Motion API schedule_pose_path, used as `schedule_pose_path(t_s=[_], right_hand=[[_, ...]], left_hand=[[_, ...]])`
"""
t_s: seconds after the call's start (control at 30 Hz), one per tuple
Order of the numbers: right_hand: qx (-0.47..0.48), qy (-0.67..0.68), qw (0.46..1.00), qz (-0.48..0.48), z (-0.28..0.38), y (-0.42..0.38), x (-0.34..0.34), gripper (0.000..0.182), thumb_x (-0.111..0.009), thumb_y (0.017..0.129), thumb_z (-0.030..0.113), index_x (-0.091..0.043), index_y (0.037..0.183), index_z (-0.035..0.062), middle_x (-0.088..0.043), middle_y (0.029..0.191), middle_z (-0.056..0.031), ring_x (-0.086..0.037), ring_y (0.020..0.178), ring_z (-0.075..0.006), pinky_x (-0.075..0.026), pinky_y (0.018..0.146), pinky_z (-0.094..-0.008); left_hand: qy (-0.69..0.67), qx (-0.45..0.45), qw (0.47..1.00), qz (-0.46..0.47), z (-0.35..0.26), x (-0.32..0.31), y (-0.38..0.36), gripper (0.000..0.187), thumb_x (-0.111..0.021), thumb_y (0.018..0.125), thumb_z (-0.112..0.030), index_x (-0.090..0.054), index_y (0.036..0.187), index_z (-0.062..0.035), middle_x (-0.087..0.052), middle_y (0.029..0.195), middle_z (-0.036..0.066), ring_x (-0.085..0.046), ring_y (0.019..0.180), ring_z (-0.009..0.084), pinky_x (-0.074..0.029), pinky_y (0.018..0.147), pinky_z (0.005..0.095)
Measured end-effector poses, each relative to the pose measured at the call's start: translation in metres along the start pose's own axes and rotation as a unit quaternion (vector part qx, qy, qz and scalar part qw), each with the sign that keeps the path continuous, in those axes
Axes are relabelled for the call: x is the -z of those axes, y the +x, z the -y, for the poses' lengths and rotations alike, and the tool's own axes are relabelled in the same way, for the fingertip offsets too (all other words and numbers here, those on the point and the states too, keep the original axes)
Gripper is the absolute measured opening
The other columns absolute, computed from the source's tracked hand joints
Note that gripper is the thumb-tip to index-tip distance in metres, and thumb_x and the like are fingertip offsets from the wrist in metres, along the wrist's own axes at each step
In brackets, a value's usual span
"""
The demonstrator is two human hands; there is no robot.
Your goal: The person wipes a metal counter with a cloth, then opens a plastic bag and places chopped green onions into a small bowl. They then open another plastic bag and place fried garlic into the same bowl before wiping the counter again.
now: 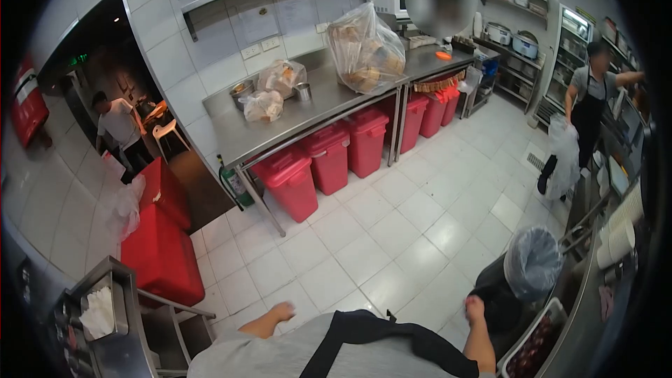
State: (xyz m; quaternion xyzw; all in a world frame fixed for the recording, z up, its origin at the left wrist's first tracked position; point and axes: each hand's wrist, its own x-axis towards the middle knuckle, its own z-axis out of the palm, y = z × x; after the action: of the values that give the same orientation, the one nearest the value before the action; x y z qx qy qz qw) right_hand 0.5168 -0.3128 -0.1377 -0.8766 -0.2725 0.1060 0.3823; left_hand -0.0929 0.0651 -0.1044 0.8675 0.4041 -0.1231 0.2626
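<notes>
Below, left hand [282, 311] at 7 o'clock, fingers loosely curled, holding nothing, over white tiled floor [392, 231]. Right hand [475, 308] at 5 o'clock, finger state unclear, just beside black bin with clear plastic liner [530, 266].

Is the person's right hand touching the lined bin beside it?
Apart. In the head view the right hand hangs over bare floor tile, with a visible gap before the lined bin.

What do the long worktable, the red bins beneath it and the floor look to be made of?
Worktable: likely stainless steel, with a grey brushed sheen and thin metal legs.
Red bins: probably moulded plastic, uniform red and slightly glossy, with lids.
Floor: seemingly glazed ceramic tile, with white squares, grout lines and reflections.
</notes>
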Motion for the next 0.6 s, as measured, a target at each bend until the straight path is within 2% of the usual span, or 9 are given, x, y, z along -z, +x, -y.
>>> schedule_pose_path(t_s=[0.03, 0.07, 0.2, 0.23, 0.3, 0.37, 0.43, 0.5, 0.6], right_hand=[[-0.114, 0.084, 0.99, 0.03, 0.027, 0.056, -0.01, 0.013, -0.05, 0.079, 0.005, -0.062, 0.082, 0.0079, -0.052, 0.063, 0.001, -0.045, 0.053, -0.0098, -0.037, 0.044, -0.0271], [-0.154, 0.171, 0.971, 0.058, 0.116, 0.085, 0.01, 0.016, -0.049, 0.081, 0.006, -0.063, 0.089, 0.0083, -0.054, 0.068, 0.0004, -0.046, 0.056, -0.0096, -0.038, 0.046, -0.0249], [0.019, 0.2, 0.979, 0.038, 0.17, 0.192, -0.039, 0.022, -0.051, 0.082, 0.008, -0.063, 0.1, 0.007, -0.058, 0.08, -0.001, -0.051, 0.065, -0.0103, -0.042, 0.052, -0.0246], [0.057, 0.182, 0.98, 0.058, 0.167, 0.205, -0.055, 0.026, -0.054, 0.08, 0.007, -0.062, 0.104, 0.0063, -0.059, 0.08, -0.002, -0.053, 0.067, -0.0111, -0.044, 0.057, -0.0243], [-0.02, 0.147, 0.978, 0.148, 0.149, 0.203, -0.071, 0.025, -0.055, 0.08, 0.01, -0.062, 0.103, 0.0044, -0.059, 0.075, -0.0025, -0.054, 0.065, -0.0122, -0.045, 0.059, -0.027], [-0.116, 0.064, 0.976, 0.174, 0.062, 0.207, -0.117, 0.024, -0.057, 0.078, 0.021, -0.064, 0.096, 0.0072, -0.064, 0.081, -0.0143, -0.061, 0.079, -0.027, -0.048, 0.071, -0.0377], [-0.155, -0.069, 0.942, 0.29, 0.008, 0.193, -0.111, 0.021, -0.054, 0.078, 0.024, -0.064, 0.085, 0.0067, -0.064, 0.081, -0.0156, -0.061, 0.078, -0.0297, -0.048, 0.069, -0.0404], [0.234, -0.237, 0.873, 0.357, -0.054, 0.17, -0.085, 0.023, -0.057, 0.076, 0.028, -0.064, 0.074, 0.0065, -0.065, 0.084, -0.0153, -0.062, 0.082, -0.0304, -0.048, 0.07, -0.0427], [-0.211, -0.219, 0.901, 0.309, -0.054, 0.174, -0.06, 0.023, -0.058, 0.076, 0.028, -0.064, 0.077, 0.0066, -0.064, 0.084, -0.0155, -0.061, 0.083, -0.0301, -0.047, 0.072, -0.0416]], left_hand=[[0.066, 0.006, 0.993, 0.095, 0.063, -0.04, 0.011, 0.034, -0.053, 0.081, -0.042, -0.066, 0.084, -0.0102, -0.066, 0.075, 0.01, -0.062, 0.074, 0.0279, -0.05, 0.07, 0.0382], [0.059, 0.119, 0.975, 0.18, 0.055, -0.022, -0.003, 0.036, -0.051, 0.084, -0.042, -0.068, 0.079, -0.0102, -0.066, 0.076, 0.008, -0.062, 0.074, 0.0278, -0.05, 0.07, 0.0385], [0.104, 0.06, 0.97, 0.211, 0.085, -0.003, 0.047, 0.037, -0.053, 0.082, -0.043, -0.067, 0.086, -0.0094, -0.067, 0.079, 0.01, -0.063, 0.075, 0.0259, -0.05, 0.072, 0.0394], [0.063, 0.089, 0.976, 0.188, 0.085, 0.004, 0.076, 0.038, -0.053, 0.081, -0.043, -0.067, 0.087, -0.0088, -0.067, 0.079, 0.01, -0.063, 0.074, 0.0258, -0.05, 0.071, 0.0391], [-0.029, 0.152, 0.973, 0.173, 0.067, -0.015, 0.091, 0.039, -0.055, 0.08, -0.044, -0.067, 0.089, -0.0077, -0.066, 0.08, 0.01, -0.063, 0.073, 0.0255, -0.05, 0.07, 0.0385], [-0.114, 0.216, 0.958, 0.15, 0.039, -0.015, 0.121, 0.04, -0.056, 0.078, -0.044, -0.066, 0.09, -0.0065, -0.066, 0.081, 0.01, -0.063, 0.072, 0.0252, -0.05, 0.07, 0.0379], [-0.195, 0.232, 0.943, 0.141, 0.015, 0.005, 0.182, 0.038, -0.061, 0.076, -0.041, -0.064, 0.095, -0.0088, -0.066, 0.08, 0.011, -0.062, 0.067, 0.023, -0.05, 0.067, 0.0348], [-0.166, 0.17, 0.968, 0.085, -0.013, 0.034, 0.244, 0.039, -0.065, 0.075, -0.038, -0.061, 0.103, -0.0106, -0.066, 0.076, 0.01, -0.062, 0.063, 0.0199, -0.05, 0.065, 0.032], [-0.157, 0.079, 0.984, 0.032, -0.091, 0.132, 0.328, 0.039, -0.066, 0.076, -0.036, -0.06, 0.106, -0.0113, -0.065, 0.081, 0.008, -0.062, 0.069, 0.0172, -0.05, 0.066, 0.0307]])
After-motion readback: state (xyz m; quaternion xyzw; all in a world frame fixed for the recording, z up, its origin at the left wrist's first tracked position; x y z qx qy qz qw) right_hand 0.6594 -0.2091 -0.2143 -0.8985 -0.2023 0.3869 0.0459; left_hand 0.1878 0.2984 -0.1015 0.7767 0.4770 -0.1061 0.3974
